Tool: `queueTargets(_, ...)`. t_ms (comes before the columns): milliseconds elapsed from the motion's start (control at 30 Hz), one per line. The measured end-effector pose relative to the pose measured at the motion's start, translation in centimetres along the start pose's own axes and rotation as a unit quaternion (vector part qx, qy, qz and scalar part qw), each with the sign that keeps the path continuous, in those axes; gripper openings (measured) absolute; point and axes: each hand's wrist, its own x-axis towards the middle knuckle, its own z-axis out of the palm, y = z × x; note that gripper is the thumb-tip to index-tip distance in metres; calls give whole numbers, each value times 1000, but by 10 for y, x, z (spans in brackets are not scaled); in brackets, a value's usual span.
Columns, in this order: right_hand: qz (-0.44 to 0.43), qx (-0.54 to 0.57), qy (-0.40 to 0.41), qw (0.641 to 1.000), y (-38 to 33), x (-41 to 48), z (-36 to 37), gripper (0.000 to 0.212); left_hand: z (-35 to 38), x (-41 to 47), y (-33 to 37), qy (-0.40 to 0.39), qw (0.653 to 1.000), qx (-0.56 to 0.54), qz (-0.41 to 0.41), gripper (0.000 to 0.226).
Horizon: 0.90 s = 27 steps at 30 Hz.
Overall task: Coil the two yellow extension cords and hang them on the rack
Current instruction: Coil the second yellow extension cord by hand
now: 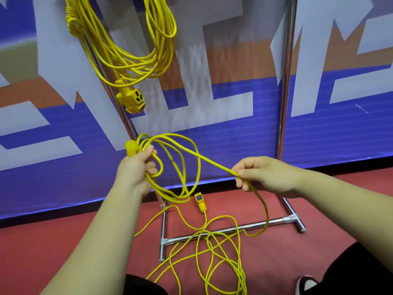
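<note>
**Coiling of the second cord, roughly midway: one cord is hung and the other is partly gathered.**

The first yellow rubber-sheathed extension cord (127, 50) hangs as a finished coil at the upper left of the chrome tubular rack (286, 81), and its yellow multi-outlet socket block (131, 100) dangles below the loops. The second yellow extension cord (202, 157) is judged only partly coiled. A few loops hang from the left hand (136, 167), while most of its length lies in loose tangles on the red floor (32, 252) across the rack's base crossbar. Its yellow socket end (200, 202) lies near the foot of the left upright. The left hand is raised, with its fingers curled round the gathered loops and the yellow plug (131, 147). The right hand (265, 175), at about the same height, pinches the running strand between thumb and fingertips. Remaining: gather the slack and hang the coil.
</note>
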Motion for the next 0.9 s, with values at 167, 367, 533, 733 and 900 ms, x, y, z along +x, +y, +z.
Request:
queueTargets(167,79,-92,-96,988,31,4,3,14,-7,5,4,21,998,-57,-8,20)
queueTargets(367,144,-128,-71,979,46,0,0,24,-23,2,15,14,998,-53,-11,14)
queueTargets(533,163,-115,28,979,41,1,-5,26,-37,5,9,49,998,-47,-13,16)
queueTargets(733,223,-56,159,960,43,14,1,20,-27,-8,8,38,996,-63,-48,28)
queueTargets(900,176,87,214,957,29,23,2,11,-24,-14,5,27,997,-43,-56,33)
